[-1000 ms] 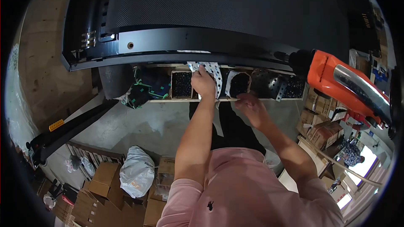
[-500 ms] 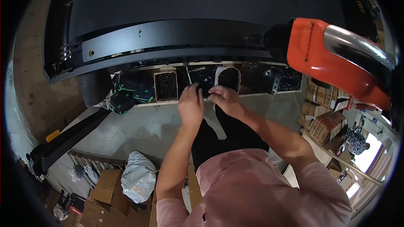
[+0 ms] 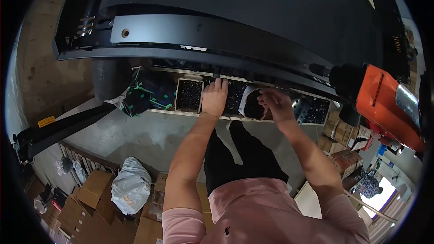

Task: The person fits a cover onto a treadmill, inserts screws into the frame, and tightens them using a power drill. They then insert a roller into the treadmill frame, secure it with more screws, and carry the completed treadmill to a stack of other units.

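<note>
My left hand (image 3: 215, 98) reaches up to the underside of the machine's front rail. Its fingers are bent together around a small dark piece (image 3: 216, 71) whose kind I cannot make out. Over a light-rimmed box of dark small parts (image 3: 253, 106) hovers my right hand (image 3: 277, 104), its fingers loosely curled and apart, with no object visible in them. A second box of small black parts (image 3: 189, 95) sits left of my left hand. Both boxes stand in a long wooden tray (image 3: 169, 112) below the treadmill-like black machine (image 3: 181, 29).
An orange-and-black power tool (image 3: 384, 101) juts out at the right. Dark packets with green tape (image 3: 144, 97) lie in the tray's left part, and a perforated metal bracket (image 3: 299, 108) lies at right. Behind me are a white plastic bag (image 3: 131, 185) and cardboard boxes (image 3: 95, 190). A person (image 3: 368, 184) is far right.
My hands were close together at the tray's middle; now they are apart. The left has moved up to the rail, the right rightward over the box. The view has shifted.
</note>
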`<state>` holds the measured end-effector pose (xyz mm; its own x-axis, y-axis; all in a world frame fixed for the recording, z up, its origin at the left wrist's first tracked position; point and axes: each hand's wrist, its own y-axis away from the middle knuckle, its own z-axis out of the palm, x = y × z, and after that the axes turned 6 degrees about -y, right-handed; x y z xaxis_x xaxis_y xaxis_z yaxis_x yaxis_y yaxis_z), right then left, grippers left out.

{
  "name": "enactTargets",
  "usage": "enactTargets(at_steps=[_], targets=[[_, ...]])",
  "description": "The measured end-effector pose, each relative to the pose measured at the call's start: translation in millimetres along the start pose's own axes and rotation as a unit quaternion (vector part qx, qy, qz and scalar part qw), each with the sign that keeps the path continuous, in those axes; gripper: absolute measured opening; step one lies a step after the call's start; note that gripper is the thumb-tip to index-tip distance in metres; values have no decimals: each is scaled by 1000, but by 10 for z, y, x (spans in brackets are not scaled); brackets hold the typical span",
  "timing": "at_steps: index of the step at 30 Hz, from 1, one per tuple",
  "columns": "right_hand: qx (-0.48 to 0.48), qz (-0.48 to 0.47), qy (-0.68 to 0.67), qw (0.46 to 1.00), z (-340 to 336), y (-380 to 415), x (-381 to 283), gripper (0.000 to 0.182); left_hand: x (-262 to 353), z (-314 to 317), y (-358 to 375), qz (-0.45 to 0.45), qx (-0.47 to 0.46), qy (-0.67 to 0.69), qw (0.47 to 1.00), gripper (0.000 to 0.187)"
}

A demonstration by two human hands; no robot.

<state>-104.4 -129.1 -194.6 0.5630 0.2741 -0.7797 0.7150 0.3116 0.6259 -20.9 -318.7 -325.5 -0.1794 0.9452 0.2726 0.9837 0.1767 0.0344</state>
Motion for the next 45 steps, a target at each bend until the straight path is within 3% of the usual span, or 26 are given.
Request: enactTargets(at_steps=[1,4,6,7,10,12,14,16,18,19,22,24,26,28,32,34,35,37,39,45], targets=[[-4,0,3,1000,82,-57,-120,23,-36,-40,0,-5,1,0,1000,29],[11,-59,-11,998,381,-233,-342,23,-107,-287,59,92,123,175,973,26],[-18,-90,64,994,595,-351,-327,22,-57,-671,278,52,147,253,955,30],[-78,-137,174,972,761,-424,-303,21,-40,-921,446,19,150,274,950,29],[-209,-324,438,812,1394,-511,20,15,-64,-1560,1001,-88,143,297,940,24],[-217,-359,563,711,1790,-561,292,13,-129,-1723,1335,-177,128,330,918,15],[-210,-333,616,682,2056,-638,454,14,-134,-1719,1618,-261,159,445,842,12],[-208,-297,668,650,2150,-619,534,15,-165,-1787,1777,-269,155,467,828,4],[-240,-329,671,619,2089,-685,529,14,-147,-1803,1840,-376,160,651,639,7],[-243,-331,674,615,2047,-706,530,14,-170,-1761,1838,-372,158,666,627,12],[-263,-340,626,651,1955,-783,521,13,-251,-1689,1794,-384,103,687,609,13],[-255,-330,478,773,1904,-788,524,16,-239,-1650,1708,-398,88,680,609,16],[-244,-340,442,794,1888,-667,284,19,-234,-1637,1619,-405,72,672,615,19],[-223,-150,233,935,1819,-453,40,19,-211,-1666,1531,-372,44,632,678,22],[-176,-164,122,963,1467,90,-380,20,-54,-1856,1299,-297,43,683,665,29],[-159,-168,83,969,1265,374,-630,19,113,-1967,1173,-264,47,741,616,31],[-152,-163,48,974,1151,503,-756,18,218,-2029,1099,-250,42,741,622,31],[-127,-204,83,967,885,730,-994,18,445,-2148,947,-249,45,750,611,29],[-111,-320,179,924,596,932,-1193,16,646,-2254,801,-217,28,760,611,27],[-54,-368,145,917,-28,1334,-1432,16,1315,-2532,548,-150,-19,775,613,23]])
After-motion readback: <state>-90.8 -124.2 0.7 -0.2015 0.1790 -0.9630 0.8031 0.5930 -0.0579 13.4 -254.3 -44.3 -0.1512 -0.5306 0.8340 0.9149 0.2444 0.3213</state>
